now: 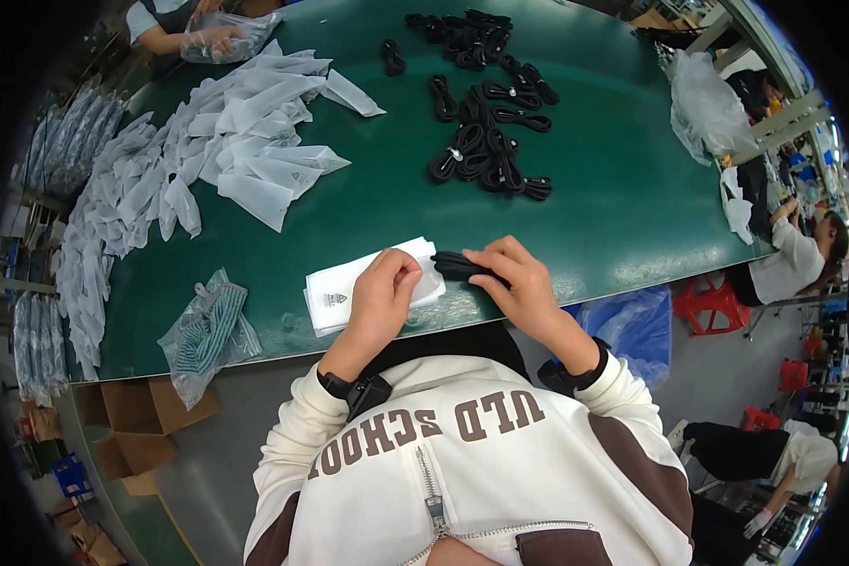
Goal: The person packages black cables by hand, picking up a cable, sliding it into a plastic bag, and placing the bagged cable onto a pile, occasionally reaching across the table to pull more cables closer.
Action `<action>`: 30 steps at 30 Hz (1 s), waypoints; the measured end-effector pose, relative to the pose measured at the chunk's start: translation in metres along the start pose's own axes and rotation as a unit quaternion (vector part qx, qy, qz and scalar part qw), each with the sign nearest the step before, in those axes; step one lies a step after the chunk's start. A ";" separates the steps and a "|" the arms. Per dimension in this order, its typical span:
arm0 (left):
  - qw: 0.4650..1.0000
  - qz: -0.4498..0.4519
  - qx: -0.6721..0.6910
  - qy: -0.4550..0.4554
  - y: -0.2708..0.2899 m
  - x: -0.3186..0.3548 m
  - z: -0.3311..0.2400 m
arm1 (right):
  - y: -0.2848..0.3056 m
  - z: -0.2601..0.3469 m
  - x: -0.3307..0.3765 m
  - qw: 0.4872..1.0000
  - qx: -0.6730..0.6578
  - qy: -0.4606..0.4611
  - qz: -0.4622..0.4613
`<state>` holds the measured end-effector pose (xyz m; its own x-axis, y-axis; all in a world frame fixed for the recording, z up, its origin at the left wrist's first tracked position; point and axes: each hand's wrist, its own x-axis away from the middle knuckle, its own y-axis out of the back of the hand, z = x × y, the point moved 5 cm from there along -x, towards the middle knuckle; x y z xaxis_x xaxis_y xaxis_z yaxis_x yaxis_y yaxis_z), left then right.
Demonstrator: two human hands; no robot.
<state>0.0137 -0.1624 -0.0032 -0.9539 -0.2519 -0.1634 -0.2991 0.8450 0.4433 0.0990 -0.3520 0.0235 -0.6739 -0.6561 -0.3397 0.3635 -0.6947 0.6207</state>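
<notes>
My right hand [519, 283] is closed around one end of a coiled black cable [455, 267], held just above the table's near edge. The cable's other end points left, at the right edge of a stack of flat white plastic bags [326, 291]. Over that stack, my left hand [385, 291] is closed in a pinch at the top bag, near its right end; the fingertips partly hide what they grip. Farther off lie several loose coiled black cables [481, 141]. A large heap of filled white bags [245, 123] spreads across the left side.
A clear bag with green striped material [212, 321] lies at the near left edge. Cardboard boxes [141, 415] stand below it. A blue-lined bin [627, 330] and red stool [710, 307] are at right. Across the table, a co-worker's hands [219, 40] hold a clear bag.
</notes>
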 end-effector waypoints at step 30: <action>0.987 0.004 0.144 -0.074 0.032 -0.020 -0.028 | -0.009 0.041 -0.028 0.974 -0.167 0.146 -0.040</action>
<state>0.0230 -0.1438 0.0393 -0.9358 -0.1908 -0.2964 -0.2507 0.9513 0.1793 0.0884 -0.3153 0.0565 -0.5143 -0.6187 -0.5939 0.5399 -0.7716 0.3363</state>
